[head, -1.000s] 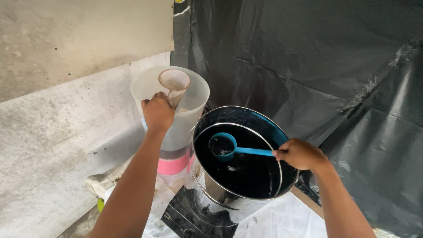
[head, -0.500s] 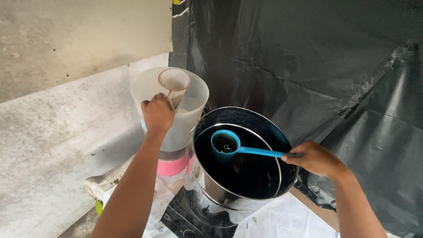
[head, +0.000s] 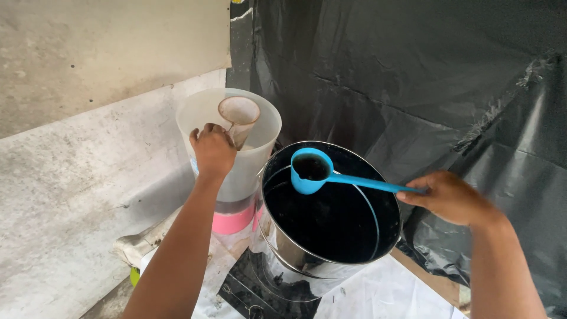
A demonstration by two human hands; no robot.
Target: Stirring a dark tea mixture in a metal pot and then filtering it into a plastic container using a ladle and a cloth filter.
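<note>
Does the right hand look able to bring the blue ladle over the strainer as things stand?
Probably yes: the right hand holds the blue ladle lifted above the pot, and nothing stands between it and the strainer.

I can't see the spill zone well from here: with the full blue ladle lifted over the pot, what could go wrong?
1. The blue ladle, full of dark liquid, is held by the right hand at the far end of its handle, so it could tip and drip between the steel pot and the translucent jug.
2. The small strainer, steadied by the left hand, may overflow if filled fast.
</note>
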